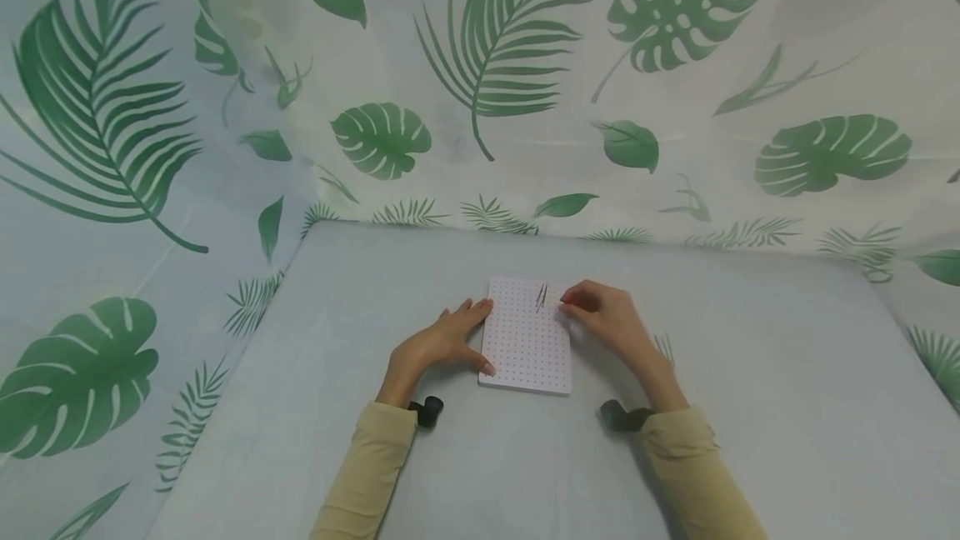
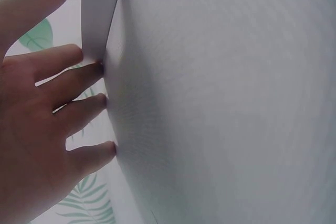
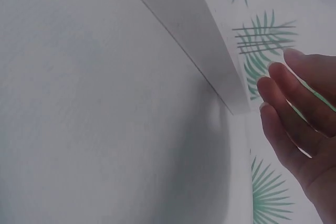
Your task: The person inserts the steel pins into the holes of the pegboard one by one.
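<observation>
In the head view a white board [image 1: 525, 348] with a grid of small holes lies flat on the table. Several thin dark pins [image 1: 542, 297] stand upright near its far right corner; the right wrist view shows these pins [image 3: 265, 40] side on. My left hand [image 1: 444, 338] spreads its fingers along the board's left edge, the thumb resting at the near left corner. Beside the right edge, close to the pins, is my right hand [image 1: 606, 315], with thumb and index fingertips near each other. Its fingers [image 3: 278, 135] curve loosely, and I see nothing between them.
A pale cloth-like table surface [image 1: 300, 440] surrounds the board. White curtains [image 1: 697, 157] with green leaf prints hang behind and to the left. Dark wrist-worn devices [image 1: 429, 412] sit at both sleeve cuffs.
</observation>
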`<action>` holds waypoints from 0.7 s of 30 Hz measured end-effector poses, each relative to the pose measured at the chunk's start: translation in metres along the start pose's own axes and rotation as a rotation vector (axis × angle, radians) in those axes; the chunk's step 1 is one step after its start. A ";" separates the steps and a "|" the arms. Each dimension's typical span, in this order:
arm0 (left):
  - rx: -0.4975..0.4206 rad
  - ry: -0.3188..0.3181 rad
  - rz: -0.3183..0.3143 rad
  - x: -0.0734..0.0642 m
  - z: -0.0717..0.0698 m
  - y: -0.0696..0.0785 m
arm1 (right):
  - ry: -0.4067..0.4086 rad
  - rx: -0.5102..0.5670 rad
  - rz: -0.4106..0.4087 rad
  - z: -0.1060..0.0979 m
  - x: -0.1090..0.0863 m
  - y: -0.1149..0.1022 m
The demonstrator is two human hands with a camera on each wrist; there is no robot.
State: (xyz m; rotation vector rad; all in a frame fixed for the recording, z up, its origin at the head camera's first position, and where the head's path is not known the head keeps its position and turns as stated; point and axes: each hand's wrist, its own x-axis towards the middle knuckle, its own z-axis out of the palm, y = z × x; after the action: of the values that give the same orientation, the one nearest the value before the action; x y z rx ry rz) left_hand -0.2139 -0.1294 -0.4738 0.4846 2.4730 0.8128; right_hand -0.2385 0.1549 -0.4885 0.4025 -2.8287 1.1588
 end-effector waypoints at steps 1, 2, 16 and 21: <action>0.000 0.001 0.002 0.000 0.000 0.000 | -0.002 -0.008 -0.005 -0.002 -0.001 0.001; 0.001 0.003 0.003 0.001 0.000 0.000 | -0.003 -0.017 -0.013 -0.003 -0.002 0.003; -0.013 0.007 -0.002 0.000 0.001 0.001 | -0.036 -0.100 -0.025 -0.028 -0.020 0.023; -0.024 0.015 -0.009 -0.001 0.002 0.001 | -0.051 -0.122 -0.021 -0.034 -0.025 0.028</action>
State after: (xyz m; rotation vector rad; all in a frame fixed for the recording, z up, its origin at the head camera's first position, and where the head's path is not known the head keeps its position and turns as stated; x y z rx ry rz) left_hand -0.2121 -0.1282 -0.4747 0.4596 2.4751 0.8441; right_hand -0.2235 0.2032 -0.4876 0.4584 -2.9122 0.9799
